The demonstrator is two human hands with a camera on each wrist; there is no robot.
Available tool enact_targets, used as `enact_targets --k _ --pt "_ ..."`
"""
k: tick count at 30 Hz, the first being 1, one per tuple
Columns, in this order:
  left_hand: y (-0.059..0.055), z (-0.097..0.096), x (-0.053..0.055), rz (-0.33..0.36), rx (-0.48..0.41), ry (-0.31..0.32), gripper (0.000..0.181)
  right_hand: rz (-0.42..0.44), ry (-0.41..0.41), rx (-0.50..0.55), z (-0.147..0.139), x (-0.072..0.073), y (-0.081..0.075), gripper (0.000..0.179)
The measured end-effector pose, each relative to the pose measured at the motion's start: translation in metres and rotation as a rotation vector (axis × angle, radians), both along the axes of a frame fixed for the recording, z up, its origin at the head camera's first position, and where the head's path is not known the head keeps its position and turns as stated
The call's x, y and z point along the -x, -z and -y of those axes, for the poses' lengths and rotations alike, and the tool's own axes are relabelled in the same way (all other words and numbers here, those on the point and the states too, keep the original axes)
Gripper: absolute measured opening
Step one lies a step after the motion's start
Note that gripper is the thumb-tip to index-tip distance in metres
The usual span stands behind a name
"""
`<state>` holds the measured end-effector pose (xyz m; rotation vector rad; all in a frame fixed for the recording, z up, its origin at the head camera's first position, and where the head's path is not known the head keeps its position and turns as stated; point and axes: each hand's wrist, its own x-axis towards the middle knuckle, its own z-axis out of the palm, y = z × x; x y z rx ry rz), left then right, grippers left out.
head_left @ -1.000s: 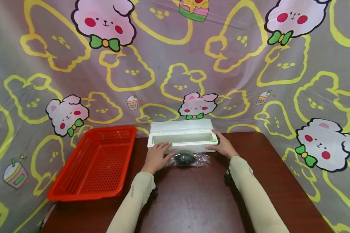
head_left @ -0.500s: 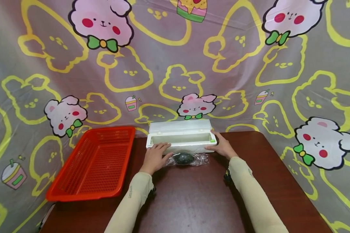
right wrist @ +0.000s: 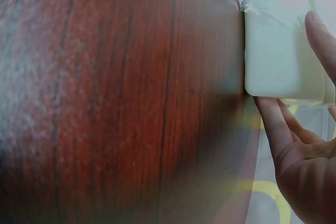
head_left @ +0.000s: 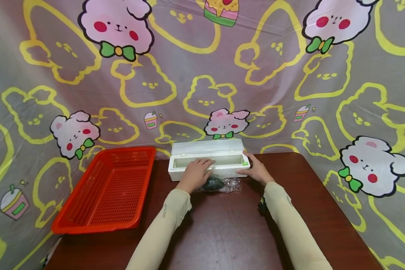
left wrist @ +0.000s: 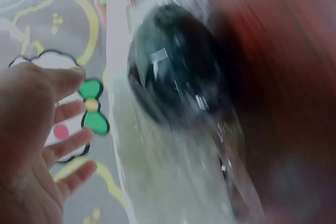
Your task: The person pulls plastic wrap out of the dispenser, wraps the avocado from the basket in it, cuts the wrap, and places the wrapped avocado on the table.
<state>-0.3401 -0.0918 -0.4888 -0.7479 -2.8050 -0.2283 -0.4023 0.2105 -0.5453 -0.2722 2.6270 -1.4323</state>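
A white cling film dispenser stands at the back of the table, its clear lid raised and a green cutter tab at its right end. Against its front lies a dark green oval fruit, perhaps an avocado, covered in clear cling film. My left hand reaches over the fruit and the dispenser's front, fingers extended; whether it touches the film is unclear. At the dispenser's right end, my right hand grips the case, with the thumb and fingers on different sides in the right wrist view.
To the left sits a red plastic basket with slotted walls. The brown wooden table extends in front and to the right. Behind it hangs a cartoon-printed curtain.
My left hand has moved right along the dispenser, from its left front corner to nearer its middle, and now partly covers the fruit. My right hand keeps its hold on the right end.
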Motion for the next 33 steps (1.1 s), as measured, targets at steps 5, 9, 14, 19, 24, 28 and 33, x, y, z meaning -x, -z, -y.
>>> enact_targets --k 5,9,14,19,24,28,33 --pt "0.0 -0.041 0.013 0.016 0.046 0.104 0.055 -0.007 0.0 -0.01 -0.001 0.0 0.001 0.104" --pt "0.0 -0.065 0.019 0.012 0.097 0.128 0.064 -0.01 0.0 -0.015 -0.001 -0.001 0.001 0.102" --pt "0.001 -0.081 0.023 -0.007 0.173 0.109 0.069 -0.014 0.004 -0.034 0.0 -0.001 0.0 0.101" --pt "0.005 -0.09 0.028 -0.028 0.208 0.097 0.073 -0.012 0.008 -0.054 0.0 -0.002 -0.002 0.099" --pt "0.002 -0.096 0.028 -0.079 0.241 0.104 0.075 -0.012 0.006 -0.044 -0.001 0.0 -0.001 0.099" --pt "0.002 -0.098 0.03 -0.105 0.276 0.111 0.074 -0.005 0.009 -0.029 -0.002 0.001 0.001 0.098" --pt "0.005 -0.098 0.032 -0.113 0.296 0.113 0.073 -0.012 0.003 -0.025 -0.002 0.0 0.002 0.099"
